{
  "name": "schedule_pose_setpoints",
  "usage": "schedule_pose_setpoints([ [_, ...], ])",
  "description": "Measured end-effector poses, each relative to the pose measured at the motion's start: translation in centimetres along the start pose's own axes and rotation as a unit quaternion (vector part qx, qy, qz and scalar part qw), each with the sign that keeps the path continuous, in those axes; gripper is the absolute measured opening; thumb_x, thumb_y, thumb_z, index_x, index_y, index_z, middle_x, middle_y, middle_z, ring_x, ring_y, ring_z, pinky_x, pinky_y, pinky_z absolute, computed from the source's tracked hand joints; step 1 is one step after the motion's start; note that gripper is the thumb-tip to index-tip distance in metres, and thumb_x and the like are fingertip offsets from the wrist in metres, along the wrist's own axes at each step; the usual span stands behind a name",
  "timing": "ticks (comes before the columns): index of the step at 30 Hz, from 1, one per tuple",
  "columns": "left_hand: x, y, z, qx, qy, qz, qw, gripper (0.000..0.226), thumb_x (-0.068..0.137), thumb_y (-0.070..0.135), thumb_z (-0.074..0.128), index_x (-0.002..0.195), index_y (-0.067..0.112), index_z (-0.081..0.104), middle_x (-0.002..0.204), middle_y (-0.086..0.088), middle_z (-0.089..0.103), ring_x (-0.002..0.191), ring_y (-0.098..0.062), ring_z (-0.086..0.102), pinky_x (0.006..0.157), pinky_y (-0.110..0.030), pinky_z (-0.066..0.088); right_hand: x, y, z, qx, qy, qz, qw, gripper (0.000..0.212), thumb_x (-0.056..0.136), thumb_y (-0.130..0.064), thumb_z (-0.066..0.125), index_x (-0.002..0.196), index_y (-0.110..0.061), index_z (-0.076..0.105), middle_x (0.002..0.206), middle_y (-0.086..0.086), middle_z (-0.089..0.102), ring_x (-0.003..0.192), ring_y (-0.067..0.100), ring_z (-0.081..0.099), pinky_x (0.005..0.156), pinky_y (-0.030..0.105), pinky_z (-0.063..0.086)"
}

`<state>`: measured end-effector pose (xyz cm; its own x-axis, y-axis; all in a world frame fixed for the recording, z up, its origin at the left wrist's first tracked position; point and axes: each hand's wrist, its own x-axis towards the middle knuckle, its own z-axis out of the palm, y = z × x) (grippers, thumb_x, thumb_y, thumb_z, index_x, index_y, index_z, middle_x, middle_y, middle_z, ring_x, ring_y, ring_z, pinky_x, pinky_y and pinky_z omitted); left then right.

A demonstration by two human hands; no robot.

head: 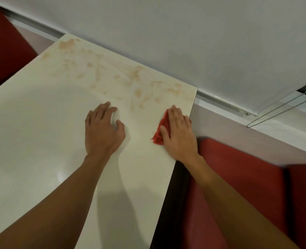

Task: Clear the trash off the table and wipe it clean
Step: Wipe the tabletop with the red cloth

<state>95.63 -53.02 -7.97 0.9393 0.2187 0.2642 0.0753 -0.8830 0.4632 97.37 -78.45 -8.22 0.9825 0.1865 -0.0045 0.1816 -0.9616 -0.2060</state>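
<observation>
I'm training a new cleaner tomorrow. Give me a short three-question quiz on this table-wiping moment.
1. True or false: the brownish stains on the table are all wiped away.
2. Which hand presses the red cloth? A) left B) right C) both
3. Fill in: the red cloth lies near the table's ____ edge.
Key: 1 false; 2 B, the right hand lies flat on it; 3 right.

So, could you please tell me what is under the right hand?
A red cloth lies under the right hand, flat fingers pressing it onto the table. Only its left side shows; the hand covers the rest.
</observation>
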Motion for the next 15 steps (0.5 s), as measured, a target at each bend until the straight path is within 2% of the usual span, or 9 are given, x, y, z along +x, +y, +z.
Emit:
schedule_pose_setpoints([
  [3,0.0,-0.1,0.1,-0.005,-0.002,-0.002,1.000,0.044,0.091,0.028,0.055,0.134,0.019,0.059,0.156,-0.001,0.051,0.148,-0.021,0.039,0.127,-0.045,0.022,4.0,0.6,-0.1,0.007,0.012,0.132,0.991,0.071,0.109,-0.050,0.017,0.167,-0.010,0.003,0.176,0.006,-0.003,0.162,0.019,-0.007,0.131,0.045,0.000],
  [5,0.0,-0.2,0.1,-0.006,-0.004,-0.002,1.000,0.046,0.090,0.030,0.052,0.135,0.020,0.059,0.156,0.000,0.051,0.149,-0.021,0.039,0.127,-0.045,0.021,6.6,0.1,-0.2,0.013,0.008,0.169,0.986,0.071,0.110,-0.047,0.017,0.166,-0.008,0.000,0.175,0.008,-0.006,0.161,0.021,-0.009,0.131,0.045,-0.004],
  [7,0.2,-0.2,0.1,0.000,-0.005,-0.002,1.000,0.048,0.090,0.032,0.050,0.136,0.020,0.059,0.156,0.000,0.050,0.148,-0.020,0.039,0.127,-0.045,0.021,6.8,-0.5,-0.3,0.009,0.006,0.150,0.989,0.071,0.110,-0.048,0.015,0.166,-0.007,-0.001,0.175,0.009,-0.006,0.161,0.022,-0.009,0.131,0.045,-0.004],
  [11,0.1,0.0,0.1,0.011,-0.017,-0.005,1.000,0.051,0.091,0.034,0.048,0.139,0.022,0.058,0.158,0.001,0.048,0.149,-0.020,0.037,0.127,-0.045,0.021,0.9,-0.7,0.2,0.006,0.010,0.055,0.998,0.076,0.107,-0.055,0.013,0.167,-0.009,0.002,0.175,0.006,-0.004,0.162,0.022,-0.006,0.131,0.043,-0.003],
  [15,0.0,-0.1,0.0,-0.001,-0.020,-0.005,1.000,0.051,0.092,0.035,0.047,0.140,0.023,0.058,0.159,0.002,0.047,0.150,-0.019,0.035,0.127,-0.045,0.021,4.7,0.9,-0.1,0.008,0.014,0.109,0.994,0.075,0.108,-0.052,0.018,0.166,-0.007,0.004,0.175,0.010,-0.002,0.162,0.024,-0.005,0.131,0.044,-0.003],
])
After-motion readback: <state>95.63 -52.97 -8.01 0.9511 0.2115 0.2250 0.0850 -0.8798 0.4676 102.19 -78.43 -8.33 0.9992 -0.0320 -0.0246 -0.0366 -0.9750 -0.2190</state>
